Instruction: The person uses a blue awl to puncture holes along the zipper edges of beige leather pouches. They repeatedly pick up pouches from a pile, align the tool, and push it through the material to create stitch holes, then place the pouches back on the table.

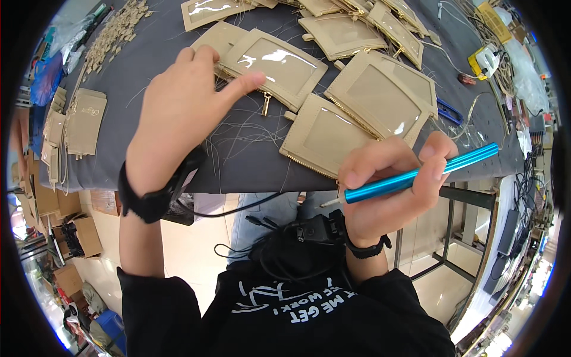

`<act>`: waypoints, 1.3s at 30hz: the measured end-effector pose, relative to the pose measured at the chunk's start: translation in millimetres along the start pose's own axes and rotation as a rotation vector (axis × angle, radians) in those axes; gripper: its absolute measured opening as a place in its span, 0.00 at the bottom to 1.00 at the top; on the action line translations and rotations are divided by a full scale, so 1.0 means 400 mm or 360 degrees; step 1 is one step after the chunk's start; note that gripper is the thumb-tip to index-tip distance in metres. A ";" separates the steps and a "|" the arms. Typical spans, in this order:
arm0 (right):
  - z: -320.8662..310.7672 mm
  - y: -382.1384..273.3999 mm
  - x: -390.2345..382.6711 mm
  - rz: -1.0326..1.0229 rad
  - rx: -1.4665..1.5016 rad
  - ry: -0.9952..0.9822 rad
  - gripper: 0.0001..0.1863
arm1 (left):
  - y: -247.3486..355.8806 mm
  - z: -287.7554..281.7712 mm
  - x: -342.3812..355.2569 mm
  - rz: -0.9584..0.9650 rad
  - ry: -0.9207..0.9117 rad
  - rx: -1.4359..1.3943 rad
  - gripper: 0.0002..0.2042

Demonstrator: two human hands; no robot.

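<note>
My left hand (pixel 178 104) reaches over the dark tabletop with thumb and fingers spread. Its thumb tip is at the lower edge of a beige card holder (pixel 278 66) with a clear window, and the fingertips are by another beige holder behind it. A gold zipper pull (pixel 266 104) hangs from that edge. In my right hand (pixel 395 178) is a slim shiny blue metal tube (pixel 422 172), held slanting with the fingers wrapped round it; its exact kind is unclear. Just beyond that hand, zippered card holders (pixel 380 92) overlap, one partly under my fingers (pixel 324 137).
More card holders (pixel 345 35) pile up at the back. Small beige pieces (pixel 113 38) lie heaped far left, with stacked beige panels (pixel 86 122) nearer. Loose threads (pixel 250 131) cross the dark cloth (pixel 238 166). Blue thread snips (pixel 449 111) and a yellow-and-white item (pixel 485 61) lie right.
</note>
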State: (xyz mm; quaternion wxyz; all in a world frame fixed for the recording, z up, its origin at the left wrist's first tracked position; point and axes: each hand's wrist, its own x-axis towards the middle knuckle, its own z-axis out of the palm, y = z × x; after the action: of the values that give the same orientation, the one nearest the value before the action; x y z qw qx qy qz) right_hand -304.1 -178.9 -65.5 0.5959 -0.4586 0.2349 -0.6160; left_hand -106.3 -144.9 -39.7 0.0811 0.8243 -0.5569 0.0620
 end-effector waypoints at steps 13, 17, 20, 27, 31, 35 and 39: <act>-0.043 -0.066 -0.023 -0.0210 -0.0089 0.0109 0.13 | -0.038 -0.077 0.032 -0.0006 -0.0468 -0.0771 0.19; -0.033 -0.097 0.004 -0.0374 0.0250 0.0129 0.14 | -0.017 -0.135 -0.053 0.0112 0.0026 -0.0886 0.14; -0.059 -0.130 0.018 -0.0389 0.0554 0.0101 0.15 | 0.033 -0.137 -0.115 0.0227 0.0359 -0.0658 0.08; -0.082 -0.161 0.033 -0.0404 0.0566 -0.0240 0.13 | 0.122 0.001 -0.189 0.0515 0.0345 -0.0603 0.22; -0.043 -0.109 0.035 -0.0231 0.0492 -0.0221 0.14 | 0.121 0.036 -0.210 0.0355 0.0210 -0.0708 0.24; 0.004 -0.036 0.039 0.0037 -0.0077 -0.0289 0.16 | 0.117 0.046 -0.216 0.0140 0.0243 -0.0876 0.21; 0.017 0.009 0.045 0.0180 -0.0348 -0.0441 0.17 | 0.104 0.053 -0.219 0.0131 0.0272 -0.0913 0.18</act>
State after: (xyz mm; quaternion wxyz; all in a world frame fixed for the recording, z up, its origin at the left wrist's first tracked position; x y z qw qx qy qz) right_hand -294.1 -194.9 -59.9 0.6027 -0.5872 0.2416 -0.4834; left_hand -177.2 -84.7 -74.8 0.3546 0.7362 -0.5759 -0.0254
